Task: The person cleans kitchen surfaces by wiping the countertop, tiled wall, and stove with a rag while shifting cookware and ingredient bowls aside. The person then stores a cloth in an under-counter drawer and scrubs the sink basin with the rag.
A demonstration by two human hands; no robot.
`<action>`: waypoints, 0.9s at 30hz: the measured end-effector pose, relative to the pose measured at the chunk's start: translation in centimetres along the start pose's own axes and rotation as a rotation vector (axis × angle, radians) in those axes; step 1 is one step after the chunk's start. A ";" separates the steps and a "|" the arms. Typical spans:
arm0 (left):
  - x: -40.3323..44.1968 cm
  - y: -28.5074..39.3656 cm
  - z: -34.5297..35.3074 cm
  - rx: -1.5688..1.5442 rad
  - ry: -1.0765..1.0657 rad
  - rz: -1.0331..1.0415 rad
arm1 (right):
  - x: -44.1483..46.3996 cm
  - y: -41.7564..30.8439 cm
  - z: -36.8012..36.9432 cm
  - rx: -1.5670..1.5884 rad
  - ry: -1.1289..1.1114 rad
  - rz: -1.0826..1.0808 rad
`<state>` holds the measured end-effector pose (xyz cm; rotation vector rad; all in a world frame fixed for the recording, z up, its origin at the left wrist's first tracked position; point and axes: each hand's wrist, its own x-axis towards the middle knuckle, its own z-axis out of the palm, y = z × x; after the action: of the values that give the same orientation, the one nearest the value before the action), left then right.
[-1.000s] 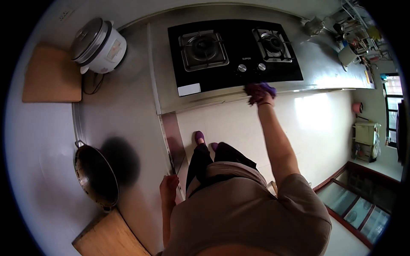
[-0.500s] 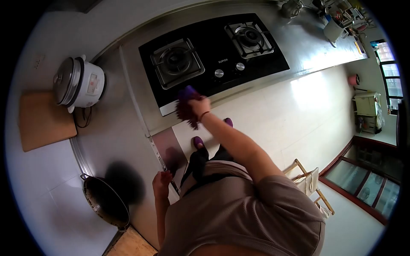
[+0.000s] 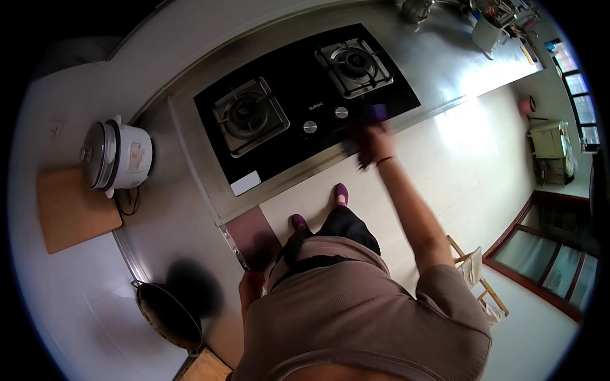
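Right hand (image 3: 379, 142) grips a purple cloth (image 3: 362, 131) at the front of the stove (image 3: 293, 84); left hand (image 3: 252, 284): cannot tell if closed. Flat, even pressure probably works best

The stove (image 3: 289, 76) has a glossy black top like glass, with shiny metal knobs (image 3: 310, 127) and a plain white label (image 3: 246, 183), paper or plastic. The counter (image 3: 438, 57) is smooth metal with a satin sheen. The purple cloth (image 3: 357, 136) looks shaggy, though blurred. The shirt (image 3: 337, 317) is matt ribbed fabric. The floor (image 3: 470, 171) is smooth and reflective. The rice cooker (image 3: 135, 149) has a glossy white body; its lid (image 3: 96, 152) looks metallic. The board (image 3: 73, 213) is matt and wood-like, the wok (image 3: 168, 317) dull dark metal.
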<state>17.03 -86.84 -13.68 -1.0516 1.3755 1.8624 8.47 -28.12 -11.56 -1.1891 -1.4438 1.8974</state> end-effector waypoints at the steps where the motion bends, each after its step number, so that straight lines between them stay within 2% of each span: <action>1: 1.9 0.8 -1.3 0.164 -0.222 0.048 | -3.4 0.7 3.4 -0.059 -0.178 0.072; 2: 2.8 1.3 -2.2 0.328 -0.442 0.095 | -7.1 1.6 6.8 -0.116 -0.357 0.145; 3: 2.3 2.2 -1.1 0.339 -0.447 0.094 | -10.6 3.0 9.9 -0.217 -0.455 0.175; 4: 0.6 3.7 1.8 0.205 -0.265 0.091 | -13.8 3.0 12.2 -0.436 -0.614 0.133; 5: -0.8 4.9 3.6 0.074 -0.082 0.091 | -17.3 1.3 14.2 -0.341 -0.620 0.298; 6: -1.4 5.7 3.9 0.088 -0.083 0.097 | -17.6 11.3 16.6 -0.096 -0.697 0.456; 7: -1.7 6.3 4.0 0.078 -0.062 0.118 | -19.6 10.6 17.9 -0.198 -0.492 0.580; 8: -1.9 6.8 4.0 0.068 -0.038 0.136 | -20.0 12.9 18.7 -0.167 -0.390 0.682; 11: -2.3 6.7 1.8 0.035 0.043 0.094 | -18.0 12.9 17.2 0.096 -0.137 0.616; 13: -1.4 5.6 -1.2 0.003 0.009 0.018 | -14.6 12.1 14.8 0.183 -0.022 0.644; 16: 0.1 3.2 -3.2 -0.096 0.003 -0.087 | -10.9 6.6 10.3 0.313 0.127 0.697; 18: 0.9 2.3 -2.9 0.022 0.008 -0.156 | -7.6 5.4 7.3 0.356 0.227 0.644; 19: 3.1 0.9 -5.6 -0.098 -0.092 -0.265 | -5.7 5.2 5.7 0.395 0.266 0.626; 20: 5.2 -0.6 -6.8 -0.086 -0.100 -0.269 | -3.7 5.0 3.9 0.433 0.305 0.606; 21: 6.9 -1.9 -7.4 -0.050 -0.064 -0.176 | -1.8 4.5 2.1 0.370 0.343 0.547; 22: 7.6 -2.3 -6.4 -0.015 -0.029 -0.080 | 0.4 4.3 0.2 0.306 0.380 0.488; 23: 8.0 -2.1 -5.7 -0.003 -0.038 -0.080 | 2.6 4.0 -1.6 0.271 0.408 0.447; 25: 7.7 -1.1 -3.1 0.013 -0.212 -0.307 | 8.2 4.2 -6.0 0.259 0.493 0.392; 27: 7.6 -1.6 -0.6 -0.025 -0.153 -0.263 | 13.9 4.1 -11.3 0.248 0.607 0.325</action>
<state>14.54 -86.91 -21.05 -1.0250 1.0737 1.7311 11.44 -12.65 -21.05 -1.7492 -0.7067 1.6274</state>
